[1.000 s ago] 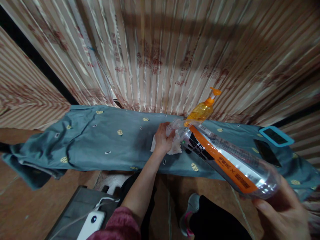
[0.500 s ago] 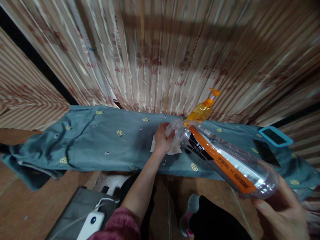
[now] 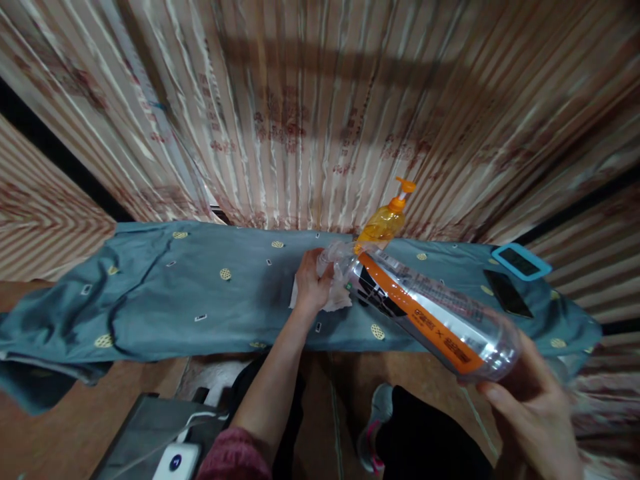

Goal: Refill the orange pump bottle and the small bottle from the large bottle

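The clear plastic bottle (image 3: 430, 313) with the orange label lies tilted almost flat, its neck pointing down at the white tissue (image 3: 333, 297) and its base cupped in the right hand (image 3: 530, 413), whose fingers wrap the bottom end. The bottle looks nearly empty; whether any liquid is leaving its mouth cannot be told. The left hand (image 3: 310, 287) is closed on the tissue, holding it bunched right at the bottle's mouth, just above the blue-grey cloth (image 3: 200, 293) that covers the board. As a judgement, the wetting of the tissue is under way, and any wiping with it has not begun: the tissue sits gathered in the fingers, not spread on the cloth. Just beyond the left hand an orange pump bottle (image 3: 383, 223) stands upright. Past the right hand, a dark phone (image 3: 507, 301) and a blue-framed device (image 3: 521, 261) lie on the cloth.
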A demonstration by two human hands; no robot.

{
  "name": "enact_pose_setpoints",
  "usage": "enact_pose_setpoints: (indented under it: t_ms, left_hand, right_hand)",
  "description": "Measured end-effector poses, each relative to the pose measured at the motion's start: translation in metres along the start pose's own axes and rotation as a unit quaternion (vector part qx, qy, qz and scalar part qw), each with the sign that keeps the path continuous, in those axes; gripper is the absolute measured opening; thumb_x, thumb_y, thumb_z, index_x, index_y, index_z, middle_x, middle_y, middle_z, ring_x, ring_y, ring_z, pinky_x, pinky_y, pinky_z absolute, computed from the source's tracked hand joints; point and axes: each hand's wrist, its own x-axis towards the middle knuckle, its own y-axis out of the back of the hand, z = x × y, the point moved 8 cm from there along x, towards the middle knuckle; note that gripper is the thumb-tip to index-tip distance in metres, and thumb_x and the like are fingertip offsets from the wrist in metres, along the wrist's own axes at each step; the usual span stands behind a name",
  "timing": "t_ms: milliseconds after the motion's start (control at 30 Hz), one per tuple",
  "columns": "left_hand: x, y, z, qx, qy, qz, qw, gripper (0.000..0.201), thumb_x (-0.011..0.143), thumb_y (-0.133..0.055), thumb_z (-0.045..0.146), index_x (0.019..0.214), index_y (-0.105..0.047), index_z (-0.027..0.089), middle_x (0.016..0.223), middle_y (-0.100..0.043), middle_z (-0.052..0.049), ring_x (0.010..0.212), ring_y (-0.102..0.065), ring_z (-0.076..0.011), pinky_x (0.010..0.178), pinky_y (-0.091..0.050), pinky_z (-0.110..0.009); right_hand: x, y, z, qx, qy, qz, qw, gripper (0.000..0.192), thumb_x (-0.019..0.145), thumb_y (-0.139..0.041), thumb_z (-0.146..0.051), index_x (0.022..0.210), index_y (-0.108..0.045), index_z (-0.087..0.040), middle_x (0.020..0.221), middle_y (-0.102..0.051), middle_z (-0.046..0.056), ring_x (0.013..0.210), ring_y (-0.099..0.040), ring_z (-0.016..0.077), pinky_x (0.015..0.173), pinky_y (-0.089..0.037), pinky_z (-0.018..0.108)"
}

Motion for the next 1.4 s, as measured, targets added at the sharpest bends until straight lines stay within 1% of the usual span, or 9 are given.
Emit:
enact_pose_setpoints:
  t_ms: [133,233,367,600,867,1067,1200,1300,1400]
  left_hand:
    - [0.000,0.000,-0.001,0.000,0.000,-0.003,1.000,0.032,0.094,-0.052,0.044,0.109,-0.062,0.019,0.100,-0.070,-0.010,0.095,-0.069,-0.0261,0.085,-0.054,-0.039]
    - [0.000,0.000,-0.003,0.011,0.006,-0.004,1.000,0.032,0.094,-0.051,0.044,0.109,-0.063,0.019,0.101,-0.070,-0.010,0.095,-0.069,-0.0260,0.085,-0.055,-0.040]
    - [0.001,0.000,-0.003,0.009,-0.003,0.002,1.000,0.035,0.094,-0.049,0.045,0.109,-0.063,0.017,0.101,-0.071,-0.011,0.095,-0.070,-0.0273,0.086,-0.056,-0.042]
    - [0.003,0.000,-0.004,0.013,-0.003,0.004,1.000,0.032,0.093,-0.051,0.043,0.108,-0.063,0.017,0.100,-0.071,-0.010,0.095,-0.069,-0.0269,0.087,-0.056,-0.042]
    - [0.003,0.000,-0.003,0.009,-0.002,0.001,1.000,0.032,0.093,-0.051,0.044,0.108,-0.063,0.018,0.099,-0.070,-0.010,0.095,-0.069,-0.0260,0.087,-0.055,-0.040]
    - [0.003,0.000,-0.006,0.010,0.006,0.000,1.000,0.034,0.093,-0.050,0.047,0.109,-0.061,0.019,0.100,-0.069,-0.009,0.096,-0.068,-0.0261,0.088,-0.054,-0.040]
    - [0.003,-0.002,-0.007,0.014,0.001,-0.003,1.000,0.035,0.093,-0.049,0.048,0.109,-0.061,0.019,0.100,-0.069,-0.009,0.095,-0.068,-0.0267,0.087,-0.054,-0.040]
    - [0.002,-0.001,-0.005,0.015,-0.002,-0.005,1.000,0.033,0.093,-0.049,0.046,0.110,-0.061,0.019,0.101,-0.069,-0.009,0.096,-0.069,-0.0269,0.086,-0.054,-0.040]
    - [0.001,-0.001,-0.002,0.014,0.004,-0.011,1.000,0.030,0.094,-0.050,0.042,0.110,-0.061,0.019,0.102,-0.070,-0.010,0.097,-0.069,-0.0269,0.087,-0.055,-0.040]
  right_hand:
    - [-0.002,-0.005,-0.002,-0.016,-0.001,-0.017,1.000,0.079,0.066,-0.091,-0.033,0.139,-0.063,-0.026,0.130,-0.072,0.007,0.112,-0.071,0.0253,0.086,-0.060,0.029]
    - [-0.002,-0.007,-0.003,-0.030,0.005,-0.027,0.999,0.084,0.069,-0.090,-0.039,0.144,-0.057,-0.024,0.127,-0.073,0.010,0.105,-0.074,0.0286,0.082,-0.061,0.034]
    - [-0.002,-0.009,-0.006,-0.020,0.016,-0.029,0.999,0.082,0.067,-0.091,-0.038,0.142,-0.059,-0.026,0.117,-0.077,0.008,0.091,-0.076,0.0250,0.074,-0.061,0.030]
    - [-0.001,-0.013,-0.009,-0.013,0.023,-0.032,0.999,0.080,0.067,-0.092,-0.038,0.140,-0.062,-0.030,0.116,-0.077,0.007,0.090,-0.077,0.0243,0.071,-0.062,0.030]
    - [-0.002,-0.014,-0.013,-0.030,0.020,-0.037,0.999,0.082,0.068,-0.090,-0.037,0.144,-0.058,-0.031,0.129,-0.073,0.008,0.105,-0.074,0.0278,0.080,-0.063,0.034]
    - [-0.004,-0.013,-0.008,-0.022,-0.008,-0.032,0.999,0.084,0.068,-0.089,-0.037,0.145,-0.056,-0.032,0.137,-0.068,0.009,0.108,-0.073,0.0314,0.072,-0.065,0.035]
    - [-0.006,-0.009,-0.005,-0.037,-0.005,-0.036,0.999,0.086,0.072,-0.086,-0.038,0.149,-0.051,-0.031,0.141,-0.065,0.009,0.115,-0.070,0.0313,0.081,-0.063,0.037]
    - [-0.006,-0.005,-0.003,-0.059,0.004,-0.042,0.997,0.084,0.076,-0.084,-0.038,0.152,-0.048,-0.029,0.148,-0.060,0.007,0.122,-0.066,0.0276,0.094,-0.058,0.035]
    - [-0.007,-0.003,-0.003,-0.081,0.012,-0.045,0.996,0.084,0.078,-0.082,-0.039,0.153,-0.046,-0.029,0.154,-0.054,0.006,0.129,-0.062,0.0276,0.103,-0.052,0.035]
